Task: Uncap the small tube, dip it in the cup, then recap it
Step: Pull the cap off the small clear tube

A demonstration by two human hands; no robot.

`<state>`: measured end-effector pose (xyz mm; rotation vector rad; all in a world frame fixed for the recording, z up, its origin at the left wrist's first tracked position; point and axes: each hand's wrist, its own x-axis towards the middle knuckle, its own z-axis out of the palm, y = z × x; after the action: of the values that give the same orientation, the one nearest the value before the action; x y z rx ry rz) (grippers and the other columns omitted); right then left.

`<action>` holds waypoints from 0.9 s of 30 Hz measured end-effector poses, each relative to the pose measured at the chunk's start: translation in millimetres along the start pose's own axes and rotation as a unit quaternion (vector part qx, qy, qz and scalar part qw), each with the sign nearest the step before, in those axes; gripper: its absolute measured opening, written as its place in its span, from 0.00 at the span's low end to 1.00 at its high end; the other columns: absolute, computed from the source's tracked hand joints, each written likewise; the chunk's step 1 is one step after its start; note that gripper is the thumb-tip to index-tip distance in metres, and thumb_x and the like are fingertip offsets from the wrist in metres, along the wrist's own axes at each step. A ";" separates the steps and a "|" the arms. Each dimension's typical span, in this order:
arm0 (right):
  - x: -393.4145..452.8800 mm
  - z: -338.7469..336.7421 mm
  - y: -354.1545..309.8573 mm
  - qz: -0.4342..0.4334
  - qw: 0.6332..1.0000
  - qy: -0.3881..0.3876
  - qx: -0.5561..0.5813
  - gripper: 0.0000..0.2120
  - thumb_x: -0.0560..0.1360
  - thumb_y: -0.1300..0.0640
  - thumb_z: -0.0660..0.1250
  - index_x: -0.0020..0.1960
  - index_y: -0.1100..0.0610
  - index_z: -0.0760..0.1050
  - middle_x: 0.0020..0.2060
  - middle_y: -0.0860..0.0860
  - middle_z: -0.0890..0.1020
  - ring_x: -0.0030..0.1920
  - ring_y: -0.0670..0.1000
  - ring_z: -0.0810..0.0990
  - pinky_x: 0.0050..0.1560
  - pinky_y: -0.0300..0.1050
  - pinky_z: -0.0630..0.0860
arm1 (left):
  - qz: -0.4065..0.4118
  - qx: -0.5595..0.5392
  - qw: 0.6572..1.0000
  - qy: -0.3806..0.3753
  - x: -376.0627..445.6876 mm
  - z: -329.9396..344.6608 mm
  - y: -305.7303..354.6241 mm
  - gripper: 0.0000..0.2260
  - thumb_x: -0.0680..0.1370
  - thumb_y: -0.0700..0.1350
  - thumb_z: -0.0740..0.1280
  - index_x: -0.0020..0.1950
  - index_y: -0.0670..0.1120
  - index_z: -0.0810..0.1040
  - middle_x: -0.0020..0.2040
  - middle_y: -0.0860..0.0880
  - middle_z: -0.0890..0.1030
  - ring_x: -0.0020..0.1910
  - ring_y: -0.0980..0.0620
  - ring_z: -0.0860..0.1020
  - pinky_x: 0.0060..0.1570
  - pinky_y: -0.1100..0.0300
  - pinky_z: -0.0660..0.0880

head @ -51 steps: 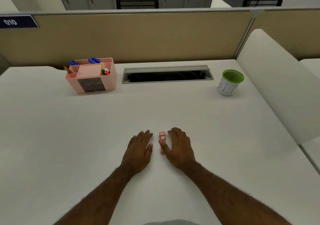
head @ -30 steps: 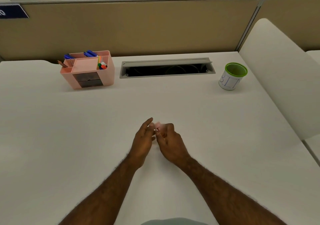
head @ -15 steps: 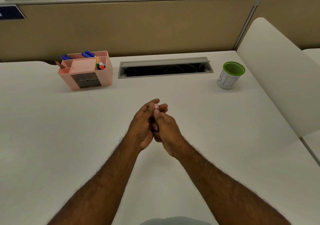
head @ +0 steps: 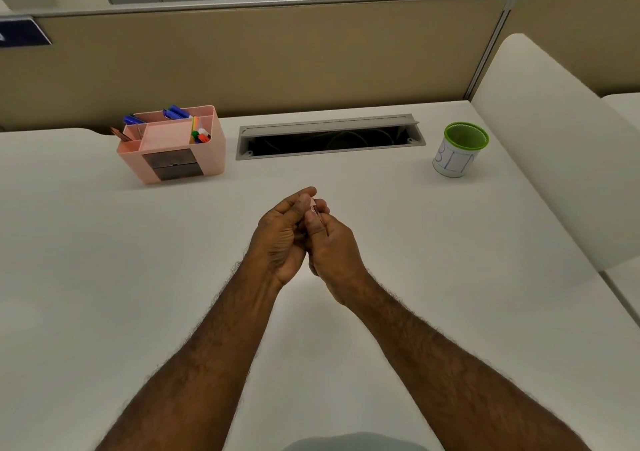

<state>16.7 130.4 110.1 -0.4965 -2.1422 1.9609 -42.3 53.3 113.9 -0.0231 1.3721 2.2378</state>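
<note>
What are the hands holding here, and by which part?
Both the left hand and right hand pinch the small tube between their fingertips above the desk. Fingers hide most of it, so the exact part gripped cannot be told.

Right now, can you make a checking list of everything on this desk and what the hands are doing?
Surface: plain white desk top, no spills seen.
Job's things: small pink tube pinched between both hands, mostly hidden, cap state unclear; white cup with green rim upright at far right, apart from the hands.
Clutter: pink plastic organiser with pens and markers at far left.
Grippers: left hand and right hand pressed together above the desk middle, fingers curled round the tube.
Cables: some lie inside the open grey cable slot.
Surroundings: tan divider panel, grey cabinets behind, white cushioned seat back at right.
</note>
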 end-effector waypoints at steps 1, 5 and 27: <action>-0.5 -1.2 -1.1 0.008 1.000 -0.011 0.028 0.17 0.81 0.44 0.56 0.36 0.45 0.73 0.22 0.40 0.74 0.22 0.40 0.70 0.27 0.36 0.66 | 0.002 0.001 1.000 0.001 -0.2 0.0 0.8 0.08 0.79 0.43 0.65 0.52 0.46 0.84 0.45 0.46 0.87 0.47 0.49 0.85 0.47 0.55 0.82; -1.4 -3.7 -3.7 0.030 0.988 -0.056 0.140 0.19 0.82 0.47 0.56 0.34 0.51 0.71 0.21 0.43 0.67 0.21 0.44 0.62 0.24 0.37 0.61 | 0.005 -0.008 1.000 0.016 -1.4 3.4 1.4 0.07 0.77 0.43 0.67 0.52 0.45 0.84 0.45 0.45 0.87 0.46 0.47 0.85 0.46 0.54 0.82; 3.4 -9.2 -9.7 -0.019 0.999 -0.035 0.034 0.19 0.82 0.46 0.56 0.33 0.49 0.70 0.20 0.42 0.72 0.21 0.41 0.68 0.25 0.35 0.66 | 0.034 -0.001 0.999 0.041 -3.5 13.6 7.8 0.07 0.78 0.42 0.66 0.52 0.45 0.83 0.46 0.46 0.87 0.47 0.48 0.86 0.49 0.54 0.83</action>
<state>15.8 139.6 120.4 -0.3778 -2.1014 2.0523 -39.2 60.5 127.9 -0.0718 1.4333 2.3187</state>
